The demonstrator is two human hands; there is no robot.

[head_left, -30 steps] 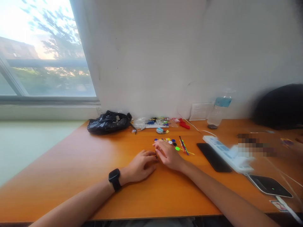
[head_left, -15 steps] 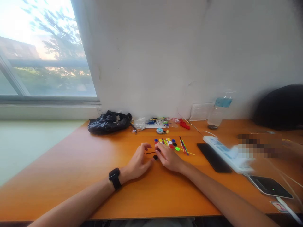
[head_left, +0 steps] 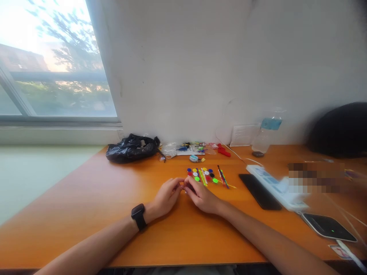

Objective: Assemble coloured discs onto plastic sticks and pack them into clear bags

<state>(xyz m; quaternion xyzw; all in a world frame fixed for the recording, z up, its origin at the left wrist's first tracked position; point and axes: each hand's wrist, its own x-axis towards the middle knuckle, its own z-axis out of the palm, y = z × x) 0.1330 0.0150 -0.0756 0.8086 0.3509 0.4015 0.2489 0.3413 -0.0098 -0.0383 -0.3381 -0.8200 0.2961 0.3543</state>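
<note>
Both hands closed together since the earlier frame, hiding the small black piece.
Left hand (head_left: 166,196) and right hand (head_left: 202,196) pinch fingertips together, contents unclear; coloured discs (head_left: 200,174) and sticks (head_left: 223,178) lie unused on the table (head_left: 86,198).

The left hand (head_left: 166,196) and right hand (head_left: 202,195) rested on the orange table (head_left: 86,202), fingertips meeting around something too small to make out. Just beyond lay coloured discs (head_left: 200,173) and sticks (head_left: 222,177). A black bag (head_left: 130,148) sat near the wall; a phone (head_left: 259,191) lay to the right.
</note>
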